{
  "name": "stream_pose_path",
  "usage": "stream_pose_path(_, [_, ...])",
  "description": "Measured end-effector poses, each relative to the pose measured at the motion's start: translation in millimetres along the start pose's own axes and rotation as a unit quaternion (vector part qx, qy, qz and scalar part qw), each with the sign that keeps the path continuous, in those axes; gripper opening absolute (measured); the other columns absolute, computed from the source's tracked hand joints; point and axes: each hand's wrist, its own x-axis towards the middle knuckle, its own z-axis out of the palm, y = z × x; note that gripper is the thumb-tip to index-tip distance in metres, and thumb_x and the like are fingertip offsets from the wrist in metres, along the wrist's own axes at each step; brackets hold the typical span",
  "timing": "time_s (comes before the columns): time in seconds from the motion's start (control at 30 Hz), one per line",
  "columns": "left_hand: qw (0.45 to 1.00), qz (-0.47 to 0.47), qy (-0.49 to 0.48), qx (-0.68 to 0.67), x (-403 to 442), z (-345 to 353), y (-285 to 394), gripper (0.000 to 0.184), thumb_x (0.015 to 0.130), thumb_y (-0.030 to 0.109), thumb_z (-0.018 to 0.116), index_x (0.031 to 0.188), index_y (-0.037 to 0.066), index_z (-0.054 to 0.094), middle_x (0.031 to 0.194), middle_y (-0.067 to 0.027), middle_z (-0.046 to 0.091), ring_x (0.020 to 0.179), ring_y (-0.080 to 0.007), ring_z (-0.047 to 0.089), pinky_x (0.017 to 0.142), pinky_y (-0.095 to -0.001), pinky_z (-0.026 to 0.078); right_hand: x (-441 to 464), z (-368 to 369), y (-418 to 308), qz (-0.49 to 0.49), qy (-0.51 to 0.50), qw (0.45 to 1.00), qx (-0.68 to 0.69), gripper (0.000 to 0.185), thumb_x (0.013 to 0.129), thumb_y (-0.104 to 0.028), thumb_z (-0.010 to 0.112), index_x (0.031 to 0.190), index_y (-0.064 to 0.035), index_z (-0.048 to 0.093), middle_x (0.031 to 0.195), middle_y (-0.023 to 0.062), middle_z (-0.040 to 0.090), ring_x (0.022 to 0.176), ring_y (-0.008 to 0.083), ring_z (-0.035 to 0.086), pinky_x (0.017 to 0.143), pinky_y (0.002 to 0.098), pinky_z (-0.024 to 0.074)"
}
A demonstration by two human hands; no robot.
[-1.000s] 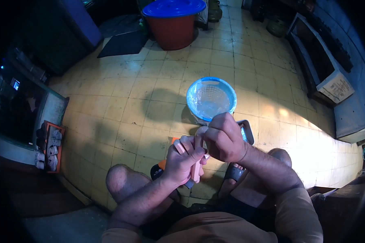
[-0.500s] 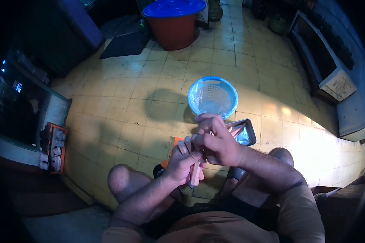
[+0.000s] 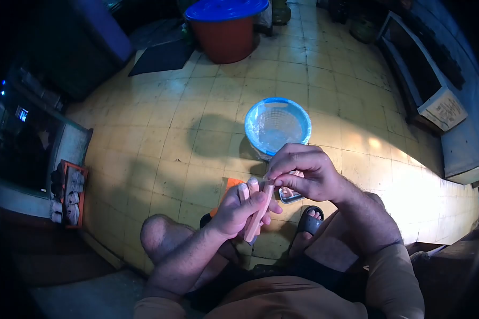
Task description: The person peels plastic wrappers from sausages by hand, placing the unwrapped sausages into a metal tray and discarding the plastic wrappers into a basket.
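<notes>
My left hand (image 3: 234, 215) is closed around long pink sausage-like sticks (image 3: 258, 217), one of which slants across its fingers. My right hand (image 3: 306, 173) pinches the upper end of that stick between thumb and fingers. Exactly what the fingertips grip there is too small to make out. Partly hidden under my right hand, a small metal tray (image 3: 291, 201) on the floor holds more pink pieces. Just beyond the hands stands a blue basket (image 3: 248, 133) with clear plastic inside. Something orange (image 3: 232, 184) shows behind my left hand.
A red-brown tub (image 3: 226, 42) with a blue lid (image 3: 226, 8) stands at the back beside a dark mat (image 3: 161, 57). An orange shoe rack (image 3: 74, 194) is at the left wall, a white cabinet (image 3: 444, 111) at the right. My sandalled foot (image 3: 308, 223) is below the tray.
My right hand has shifted slightly right and its fingers have turned into a pinch at the stick's upper end. More of the stick shows now, and the hand covers more of the tray.
</notes>
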Motion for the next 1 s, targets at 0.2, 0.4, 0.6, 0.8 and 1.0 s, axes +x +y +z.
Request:
stream_pose_path(0.2, [0.993, 0.036, 0.034, 0.104, -0.3, 3.6, 4.6, 0.029, 0.099, 0.027, 0.056, 0.109, 0.0, 0.057, 0.091, -0.0111, 0.068, 0.068, -0.0094, 0.063, 0.059, -0.0218, 0.052, 1.6, -1.5, -6.5, -0.011, -0.021, 0.995, -0.099, 0.011, 0.081, 0.003, 0.071, 0.09, -0.0017, 0.067, 0.094, 0.0083, 0.065, 0.088, 0.0198, 0.065, 0.073, 0.0324, 0.0529])
stream_pose_path(0.4, [0.965, 0.132, 0.061, 0.219, 4.8, 0.1, -6.0, 0.029, 0.1, 0.029, 0.054, 0.095, 0.001, 0.059, 0.084, -0.009, 0.066, 0.066, -0.008, 0.062, 0.058, -0.0213, 0.052, 1.3, 5.3, -5.3, -0.041, -0.003, 0.981, -0.187, 0.02, 0.075, 0.009, 0.069, 0.088, -0.002, 0.057, 0.086, 0.0079, 0.058, 0.081, 0.0231, 0.061, 0.068, 0.0334, 0.0505])
stream_pose_path(0.6, [0.998, 0.033, 0.057, 0.019, -1.0, 5.6, -1.9, 0.03, 0.097, 0.033, 0.059, 0.091, 0.004, 0.055, 0.078, -0.0075, 0.061, 0.062, -0.0105, 0.057, 0.056, -0.0248, 0.049, 0.7, 29.4, 11.6, -0.171, 0.087, 0.943, -0.271, 0.033, 0.066, 0.002, 0.074, 0.09, -0.0019, 0.052, 0.097, 0.0163, 0.059, 0.088, 0.031, 0.062, 0.075, 0.0379, 0.0512])
stream_pose_path(0.8, [0.987, 0.064, 0.063, -0.131, 0.2, 1.8, -10.5, 0.024, 0.095, 0.027, 0.06, 0.096, 0.003, 0.056, 0.074, -0.0066, 0.057, 0.059, -0.0121, 0.052, 0.059, -0.0293, 0.046, -4.3, 43.1, 29.4, -0.173, 0.091, 0.949, -0.247, 0.033, 0.072, -0.009, 0.078, 0.092, -0.0013, 0.052, 0.112, 0.0217, 0.062, 0.111, 0.0392, 0.06, 0.088, 0.0432, 0.0516])
stream_pose_path(1.0, [0.982, 0.138, 0.114, -0.067, 1.6, 2.0, -6.8, 0.024, 0.094, 0.025, 0.061, 0.094, 0.001, 0.058, 0.073, -0.004, 0.055, 0.058, -0.0105, 0.051, 0.06, -0.0314, 0.046, -4.2, 50.6, 33.4, -0.149, 0.081, 0.955, -0.245, 0.035, 0.074, -0.013, 0.077, 0.096, 0.0006, 0.053, 0.117, 0.022, 0.062, 0.119, 0.0426, 0.056, 0.096, 0.047, 0.0486])
